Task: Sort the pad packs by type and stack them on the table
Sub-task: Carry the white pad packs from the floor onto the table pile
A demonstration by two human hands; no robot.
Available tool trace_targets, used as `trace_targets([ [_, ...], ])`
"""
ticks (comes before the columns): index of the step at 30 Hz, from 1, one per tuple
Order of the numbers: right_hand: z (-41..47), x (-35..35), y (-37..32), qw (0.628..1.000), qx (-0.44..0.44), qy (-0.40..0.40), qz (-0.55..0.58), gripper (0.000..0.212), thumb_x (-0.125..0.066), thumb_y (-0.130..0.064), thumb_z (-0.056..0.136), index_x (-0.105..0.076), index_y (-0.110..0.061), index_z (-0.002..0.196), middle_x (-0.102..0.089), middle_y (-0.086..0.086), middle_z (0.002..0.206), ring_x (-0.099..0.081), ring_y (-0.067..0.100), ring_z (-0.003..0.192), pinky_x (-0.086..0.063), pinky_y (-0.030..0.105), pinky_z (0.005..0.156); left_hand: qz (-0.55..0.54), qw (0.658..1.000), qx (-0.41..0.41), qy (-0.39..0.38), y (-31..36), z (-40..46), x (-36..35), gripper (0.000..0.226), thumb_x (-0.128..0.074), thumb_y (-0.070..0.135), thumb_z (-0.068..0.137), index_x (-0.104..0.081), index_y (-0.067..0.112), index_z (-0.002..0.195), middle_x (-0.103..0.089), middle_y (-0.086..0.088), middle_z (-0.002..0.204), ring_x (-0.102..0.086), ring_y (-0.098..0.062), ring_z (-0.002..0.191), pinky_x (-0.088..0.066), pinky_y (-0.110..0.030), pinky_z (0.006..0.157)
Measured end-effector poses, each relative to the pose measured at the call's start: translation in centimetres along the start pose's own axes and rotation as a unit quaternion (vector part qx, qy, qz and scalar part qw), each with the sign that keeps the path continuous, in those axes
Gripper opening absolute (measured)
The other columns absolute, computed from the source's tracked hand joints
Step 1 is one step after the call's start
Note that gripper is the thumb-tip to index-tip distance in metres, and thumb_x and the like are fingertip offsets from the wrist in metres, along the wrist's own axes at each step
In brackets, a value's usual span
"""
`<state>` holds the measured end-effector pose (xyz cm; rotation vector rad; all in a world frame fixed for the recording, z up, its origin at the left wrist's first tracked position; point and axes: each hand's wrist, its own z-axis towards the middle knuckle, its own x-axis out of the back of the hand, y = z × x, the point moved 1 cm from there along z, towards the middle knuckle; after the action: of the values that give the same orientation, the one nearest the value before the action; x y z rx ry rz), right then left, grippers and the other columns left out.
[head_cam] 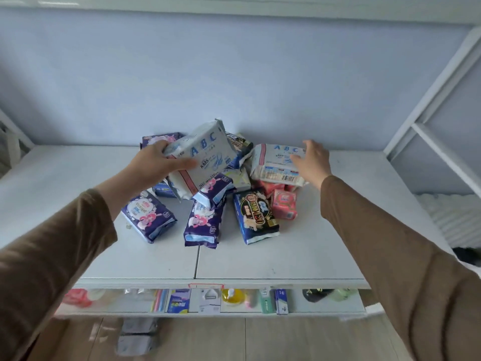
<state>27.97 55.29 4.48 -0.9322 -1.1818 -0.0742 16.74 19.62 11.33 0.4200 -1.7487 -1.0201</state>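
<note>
A heap of pad packs lies on the white table. My left hand grips a white ABC pack and holds it lifted above the heap. My right hand reaches with spread fingers onto a second white ABC pack that rests atop pink packs; the fingers touch its right side. Purple packs lie at the front left. A dark blue and black pack lies at the front middle. More packs sit partly hidden behind the lifted one.
A lower shelf under the table's front edge carries small toiletries and boxes. A white metal frame rises at the right, with white bedding beside the table. The blue wall stands right behind the heap. Grey packs lie on the wooden floor.
</note>
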Motion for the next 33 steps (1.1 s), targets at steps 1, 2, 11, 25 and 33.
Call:
trace_targets([
  [1,0.9,0.1,0.6,1.000,-0.021,-0.013,0.010,0.068,-0.065,-0.035,0.093,-0.035,-0.010,0.148,-0.042,0.016,0.145,-0.035,0.035,0.135,-0.034,0.040,0.109,-0.001,1.000,0.009,0.001,0.2,-0.2,-0.6,0.056,-0.085,0.054,0.065,-0.062,0.019,0.103,-0.072,-0.002,0.090,-0.066,-0.022,0.073,-0.051,-0.036,0.063],
  [2,1.7,0.3,1.1,0.998,-0.046,-0.028,0.036,0.081,-0.072,-0.038,0.087,-0.029,-0.012,0.151,-0.041,0.015,0.145,-0.037,0.035,0.135,-0.037,0.041,0.108,0.000,1.000,0.017,0.005,0.3,-0.4,-1.2,0.052,-0.084,0.050,0.068,-0.062,0.018,0.103,-0.071,0.000,0.087,-0.063,-0.018,0.067,-0.047,-0.029,0.056],
  [11,5.1,-2.1,4.7,0.856,-0.239,-0.290,0.355,0.103,-0.099,-0.026,0.048,-0.047,-0.008,0.136,-0.073,0.018,0.114,-0.075,0.038,0.089,-0.058,0.061,0.065,0.015,0.998,0.064,0.019,-1.0,-1.9,-2.2,0.052,-0.084,0.056,0.063,-0.060,0.025,0.098,-0.072,-0.001,0.088,-0.062,-0.022,0.070,-0.046,-0.036,0.060],
  [25,-10.2,-0.8,0.3,0.916,-0.117,-0.031,0.382,0.086,-0.085,-0.013,0.078,-0.028,-0.028,0.141,-0.046,-0.006,0.111,-0.060,0.008,0.093,-0.054,0.019,0.067,-0.040,0.999,0.005,0.015,-5.6,-8.4,-0.4,0.049,-0.087,0.043,0.068,-0.059,0.023,0.104,-0.071,0.000,0.096,-0.068,-0.026,0.084,-0.053,-0.041,0.068],
  [33,-27.5,-0.5,-4.6,0.900,-0.066,0.030,0.430,0.068,-0.081,0.001,0.078,-0.045,-0.014,0.134,-0.066,0.003,0.118,-0.072,0.018,0.098,-0.061,0.031,0.073,-0.048,0.997,-0.055,0.000,-11.9,-16.6,4.1,0.058,-0.087,0.042,0.067,-0.056,0.025,0.113,-0.067,0.009,0.101,-0.066,-0.011,0.085,-0.050,-0.028,0.065],
])
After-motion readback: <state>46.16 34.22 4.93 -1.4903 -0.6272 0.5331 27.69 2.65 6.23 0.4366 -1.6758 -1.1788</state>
